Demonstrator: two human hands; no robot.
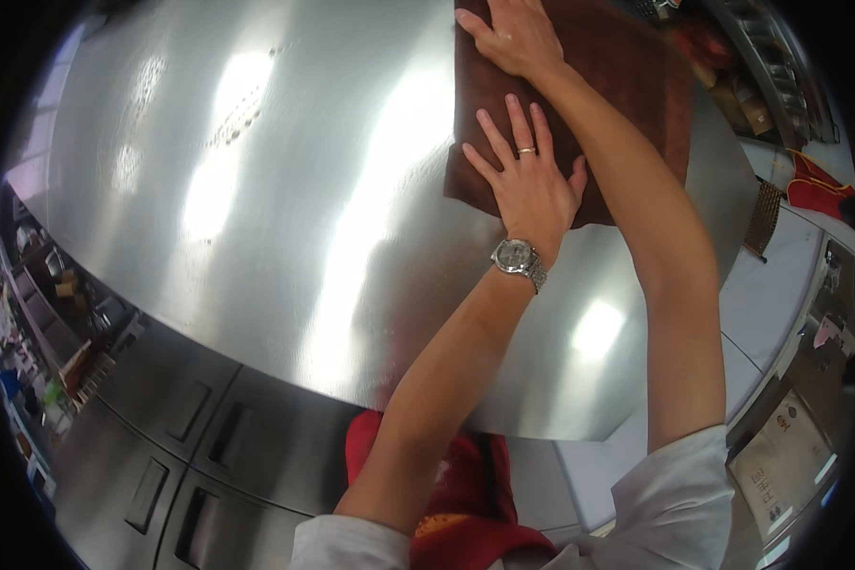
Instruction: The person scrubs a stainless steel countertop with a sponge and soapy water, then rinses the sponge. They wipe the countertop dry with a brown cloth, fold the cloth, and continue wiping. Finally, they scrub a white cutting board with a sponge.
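A dark brown cloth [627, 92] lies spread on a shiny stainless steel tabletop [292, 214]. My left hand [531, 178] rests flat on its near part, fingers spread, with a ring on one finger and a metal watch [514, 258] on the wrist. Farther off, my right hand [520, 35] lies palm down on the same cloth, thumb held out. The top edge of the view cuts off its fingertips. Neither hand grips the cloth, as far as I can see.
Water drops [246, 117] dot the steel on the left. Below its near edge are metal drawer fronts [214, 442]. At the right stand a white surface [776, 285], a red cloth item with yellow trim [816, 187] and a printed sack [784, 463]. Cluttered shelves [57, 285] line the far left.
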